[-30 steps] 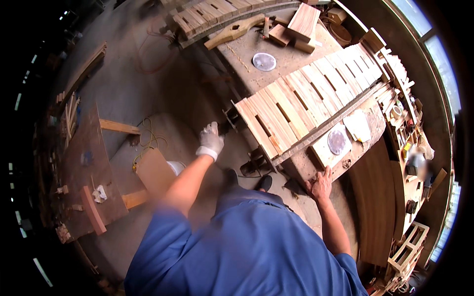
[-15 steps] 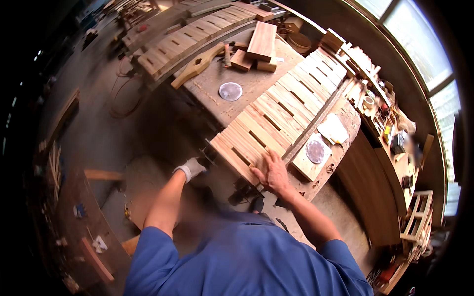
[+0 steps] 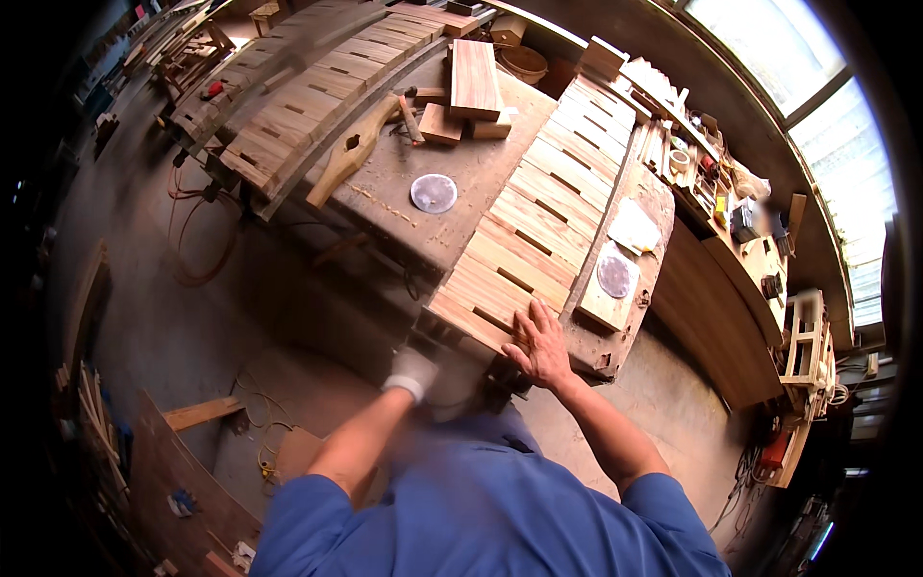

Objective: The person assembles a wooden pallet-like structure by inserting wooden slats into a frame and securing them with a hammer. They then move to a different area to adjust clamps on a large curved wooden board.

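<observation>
A row of pale wooden blocks with dark slots [image 3: 553, 210] runs lengthwise along the workbench. My bare right hand [image 3: 540, 346] lies on the near end of this row, with its fingers spread over the wood and the thumb at the near edge. My left hand [image 3: 413, 370], in a white glove, is low beside the near left corner of the row, close to dark metal clamp parts [image 3: 437, 330]. Motion smears its fingers, so whether they grip anything is unclear. More dark metal hardware [image 3: 502, 380] shows below the near edge, partly hidden by my right hand.
On the workbench [image 3: 394, 197] lie a shaped wooden piece [image 3: 354, 154], a hammer [image 3: 411, 120], stacked blocks [image 3: 474, 82] and a round disc [image 3: 435, 193]. Another disc [image 3: 615, 271] is on a board at right. A second slotted row [image 3: 308, 106] stands far left. A cable [image 3: 197, 274] trails on the floor.
My view has turned, so the bench appears shifted left. My left hand has moved a little right, below the row's near corner. My right hand stays on the wood.
</observation>
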Demonstrator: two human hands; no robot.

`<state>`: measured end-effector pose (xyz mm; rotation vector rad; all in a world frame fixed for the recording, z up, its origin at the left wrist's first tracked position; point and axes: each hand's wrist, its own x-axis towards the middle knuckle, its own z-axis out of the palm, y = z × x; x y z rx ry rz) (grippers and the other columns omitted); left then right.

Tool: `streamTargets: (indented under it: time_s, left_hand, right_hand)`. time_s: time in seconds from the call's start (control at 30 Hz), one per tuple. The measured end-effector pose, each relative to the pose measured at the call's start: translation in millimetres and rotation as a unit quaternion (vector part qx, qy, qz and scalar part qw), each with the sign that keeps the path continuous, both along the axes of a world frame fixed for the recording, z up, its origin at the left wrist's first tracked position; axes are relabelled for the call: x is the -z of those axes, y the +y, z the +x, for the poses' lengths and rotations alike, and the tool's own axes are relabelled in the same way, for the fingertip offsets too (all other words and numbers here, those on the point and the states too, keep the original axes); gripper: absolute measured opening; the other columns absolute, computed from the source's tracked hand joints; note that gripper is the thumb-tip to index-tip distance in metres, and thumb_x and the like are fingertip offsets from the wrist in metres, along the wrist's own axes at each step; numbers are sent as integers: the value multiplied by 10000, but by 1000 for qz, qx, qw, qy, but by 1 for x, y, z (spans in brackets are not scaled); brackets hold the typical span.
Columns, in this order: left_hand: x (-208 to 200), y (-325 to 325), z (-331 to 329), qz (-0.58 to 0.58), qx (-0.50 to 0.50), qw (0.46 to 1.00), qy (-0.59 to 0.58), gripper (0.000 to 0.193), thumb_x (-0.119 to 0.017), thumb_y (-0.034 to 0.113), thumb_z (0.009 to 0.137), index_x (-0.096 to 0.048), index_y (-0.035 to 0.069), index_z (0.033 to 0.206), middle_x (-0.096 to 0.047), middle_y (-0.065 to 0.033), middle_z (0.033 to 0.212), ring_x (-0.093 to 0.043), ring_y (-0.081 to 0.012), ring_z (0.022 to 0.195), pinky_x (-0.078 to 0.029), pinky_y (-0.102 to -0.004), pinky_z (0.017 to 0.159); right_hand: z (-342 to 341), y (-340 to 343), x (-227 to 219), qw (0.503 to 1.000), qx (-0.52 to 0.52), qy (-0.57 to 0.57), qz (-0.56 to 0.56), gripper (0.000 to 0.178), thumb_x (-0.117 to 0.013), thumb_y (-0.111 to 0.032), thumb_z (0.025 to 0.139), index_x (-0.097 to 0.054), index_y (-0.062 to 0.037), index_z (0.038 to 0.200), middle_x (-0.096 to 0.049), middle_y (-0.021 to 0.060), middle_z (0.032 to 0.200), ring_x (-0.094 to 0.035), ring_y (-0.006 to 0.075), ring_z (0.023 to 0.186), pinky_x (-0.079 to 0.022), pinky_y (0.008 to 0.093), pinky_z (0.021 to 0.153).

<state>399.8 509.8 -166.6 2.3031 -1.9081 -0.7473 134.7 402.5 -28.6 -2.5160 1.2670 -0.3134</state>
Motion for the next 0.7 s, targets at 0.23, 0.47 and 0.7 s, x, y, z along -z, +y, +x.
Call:
streamTargets:
  time_s: [0.23, 0.47, 0.7]
  left_hand:
    - [-29, 8, 21, -85, -198, 907, 362, 446, -798, 223, 768, -654, 13, 1133, -721, -155, 1045, -686, -238, 968, -547, -353, 844]
    - [-50, -2, 40, 42, -50, 981, 184, 344, -799, 271, 792, -723, 12, 1005, -736, -133, 952, -693, -234, 859, -549, -348, 774]
    - [-67, 17, -16, -124, -107, 980, -113, 334, -771, 307, 737, -687, 28, 901, -709, -178, 958, -694, -357, 894, -552, -443, 827]
  right_hand:
    - [0, 1, 3, 999, 6, -27, -22, 720, -668, -547, 856, -551, -50, 1365, -391, 298, 1483, -329, 455, 1413, -299, 541, 1130]
    - [2, 0, 5, 999, 15, -39, -31, 741, -655, -590, 855, -565, -42, 1345, -408, 293, 1478, -354, 443, 1399, -287, 517, 1150]
    - [-2, 4, 5, 999, 34, -38, -5, 773, -624, -633, 863, -565, -44, 1360, -388, 278, 1502, -324, 419, 1426, -263, 515, 1164]
